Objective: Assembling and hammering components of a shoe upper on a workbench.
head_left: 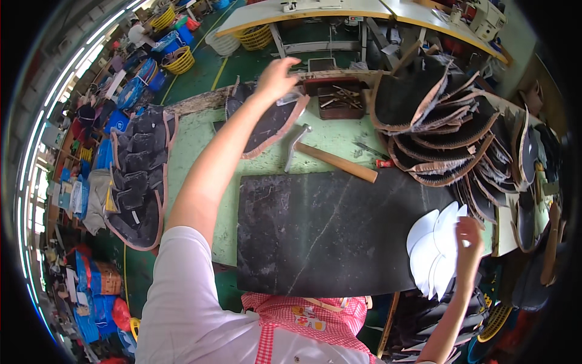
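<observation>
My left arm stretches to the far side of the bench. My left hand [277,80] hangs over a dark curved piece with a brown stitched rim [270,124], its fingers loosely bent and apart, with nothing seen in them. At the right, my right hand [470,238] is closed at the edge of a fanned pile of white curved pieces [433,249]. Its fingertips seem to pinch one white piece, though they are partly hidden. A hammer [336,162] with a wooden handle lies between the hands, its metal head toward the left.
A black mat [315,236] covers the near part of the green bench top [197,151]. Dark brown-rimmed pieces [445,133] are heaped at the right, and more overlap in a row [136,176] at the left. A box of small tools [341,102] stands at the back, near a red-handled tool [384,163].
</observation>
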Available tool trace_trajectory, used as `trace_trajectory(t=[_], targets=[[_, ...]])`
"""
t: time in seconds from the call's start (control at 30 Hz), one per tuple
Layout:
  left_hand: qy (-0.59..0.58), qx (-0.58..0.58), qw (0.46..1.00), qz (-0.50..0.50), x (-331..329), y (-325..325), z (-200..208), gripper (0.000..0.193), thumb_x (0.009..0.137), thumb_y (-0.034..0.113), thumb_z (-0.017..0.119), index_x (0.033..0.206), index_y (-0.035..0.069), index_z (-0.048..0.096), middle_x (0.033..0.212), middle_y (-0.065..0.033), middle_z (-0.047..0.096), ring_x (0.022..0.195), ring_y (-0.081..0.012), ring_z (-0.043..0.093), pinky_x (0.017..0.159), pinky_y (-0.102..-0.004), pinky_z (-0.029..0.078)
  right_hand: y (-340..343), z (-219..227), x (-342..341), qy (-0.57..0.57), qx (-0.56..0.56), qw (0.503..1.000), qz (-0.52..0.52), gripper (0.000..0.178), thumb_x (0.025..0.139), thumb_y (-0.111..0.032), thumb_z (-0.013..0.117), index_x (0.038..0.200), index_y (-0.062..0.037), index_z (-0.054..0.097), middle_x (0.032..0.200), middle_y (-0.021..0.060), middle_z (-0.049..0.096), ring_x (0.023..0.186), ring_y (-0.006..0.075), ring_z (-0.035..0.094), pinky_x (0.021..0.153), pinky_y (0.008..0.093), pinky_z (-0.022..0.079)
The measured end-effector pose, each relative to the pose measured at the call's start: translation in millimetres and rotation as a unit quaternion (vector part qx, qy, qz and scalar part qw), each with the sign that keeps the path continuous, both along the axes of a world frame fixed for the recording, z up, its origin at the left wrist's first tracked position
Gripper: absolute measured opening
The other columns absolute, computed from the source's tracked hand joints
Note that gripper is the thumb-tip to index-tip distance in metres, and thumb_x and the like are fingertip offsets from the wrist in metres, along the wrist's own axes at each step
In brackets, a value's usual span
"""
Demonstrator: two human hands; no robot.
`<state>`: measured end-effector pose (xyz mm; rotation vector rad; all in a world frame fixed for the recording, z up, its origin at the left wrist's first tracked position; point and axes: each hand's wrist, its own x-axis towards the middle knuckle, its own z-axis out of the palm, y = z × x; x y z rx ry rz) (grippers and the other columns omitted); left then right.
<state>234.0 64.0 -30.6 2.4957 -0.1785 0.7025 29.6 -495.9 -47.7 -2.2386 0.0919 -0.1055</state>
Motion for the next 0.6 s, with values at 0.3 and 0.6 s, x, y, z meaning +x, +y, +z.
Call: trace_trajectory(t=[0.3, 0.6], targets=[[0.039, 0.175, 0.979, 0.099, -35.6, 92.7, -42.0, 0.057, 0.065, 0.019, 0.084, 0.118, 0.018, 0.061, 0.104, -0.0140, 0.063, 0.104, -0.0356, 0.060, 0.089, -0.0455, 0.050, 227.1, -26.2, 73.6, -0.189, -0.051, 0.908, 0.369, 0.035, 0.077, -0.006, 0.071, 0.111, -0.0068, 0.063, 0.106, 0.0135, 0.064, 0.108, 0.0350, 0.059, 0.094, 0.0454, 0.047], [-0.082, 0.094, 0.992, -0.035, -110.5, 32.7, -0.2, 0.024, 0.068, -0.001, 0.077, 0.086, 0.007, 0.063, 0.097, -0.0081, 0.055, 0.094, -0.0292, 0.060, 0.081, -0.0386, 0.049, 356.0, -26.2, 161.3, -0.086, 0.213, 0.934, 0.272, 0.080, 0.082, -0.044, 0.078, 0.138, 0.0015, 0.045, 0.139, 0.0205, 0.051, 0.128, 0.0320, 0.051, 0.106, 0.0412, 0.043]])
